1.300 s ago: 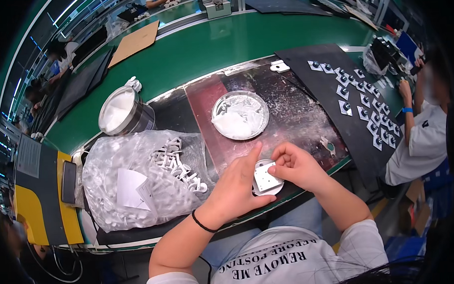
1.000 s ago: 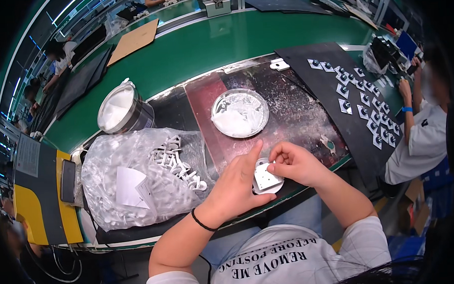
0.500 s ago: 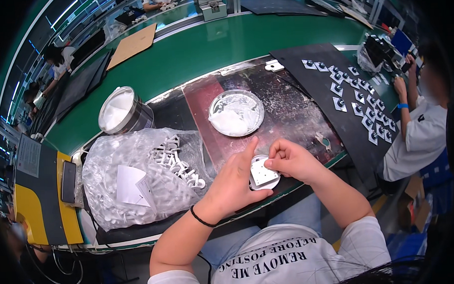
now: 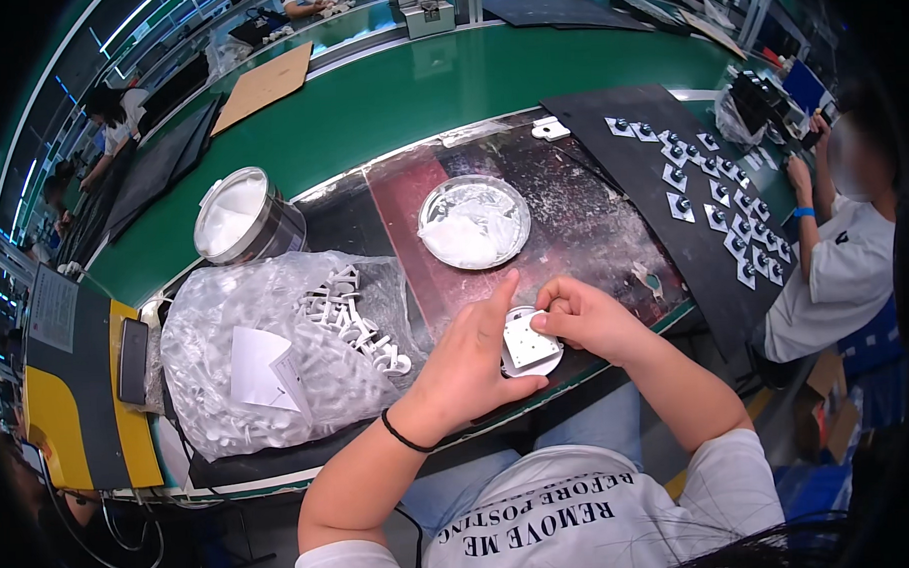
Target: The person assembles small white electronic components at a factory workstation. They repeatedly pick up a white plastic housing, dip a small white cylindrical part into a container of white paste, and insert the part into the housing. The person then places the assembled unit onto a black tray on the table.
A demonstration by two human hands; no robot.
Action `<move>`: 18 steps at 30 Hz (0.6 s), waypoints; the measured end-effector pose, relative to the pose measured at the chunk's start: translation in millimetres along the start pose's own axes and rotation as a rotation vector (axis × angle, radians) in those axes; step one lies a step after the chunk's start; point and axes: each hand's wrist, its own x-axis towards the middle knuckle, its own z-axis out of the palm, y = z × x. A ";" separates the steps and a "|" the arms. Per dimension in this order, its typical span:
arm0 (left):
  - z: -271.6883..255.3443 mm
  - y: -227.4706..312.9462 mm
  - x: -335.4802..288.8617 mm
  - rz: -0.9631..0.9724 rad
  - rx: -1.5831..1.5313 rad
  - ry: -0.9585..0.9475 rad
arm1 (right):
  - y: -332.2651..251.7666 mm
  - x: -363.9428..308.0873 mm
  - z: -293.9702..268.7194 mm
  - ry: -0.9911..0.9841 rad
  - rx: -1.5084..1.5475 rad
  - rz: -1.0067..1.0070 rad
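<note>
You're still gripping the white part (image 4: 530, 342) at the table's near edge, left hand (image 4: 467, 364) cupping it with forefinger now lifting straighter, right hand (image 4: 586, 319) pinching its top edge, barely shifting since a second ago, so fitting is ongoing.

bright overhead light | plate glare | fisheye edges dark, bent

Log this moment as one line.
left hand: holds white part | right hand: pinches same part | nearby: paste dish, parts bag
</note>
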 end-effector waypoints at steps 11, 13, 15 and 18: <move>-84.4 -16.5 -14.8 -0.317 0.541 0.117 | 9.4 -11.2 -6.5 0.085 0.409 -0.119; -90.2 -28.5 -25.9 -0.422 0.660 0.089 | 10.8 -9.6 -7.1 0.083 0.394 -0.117; -89.0 -32.9 -22.9 -0.452 0.645 0.066 | 12.7 -10.0 -7.3 0.089 0.380 -0.119; -86.1 -47.9 -23.4 -0.465 0.606 0.057 | 15.4 -10.9 -7.6 0.093 0.374 -0.136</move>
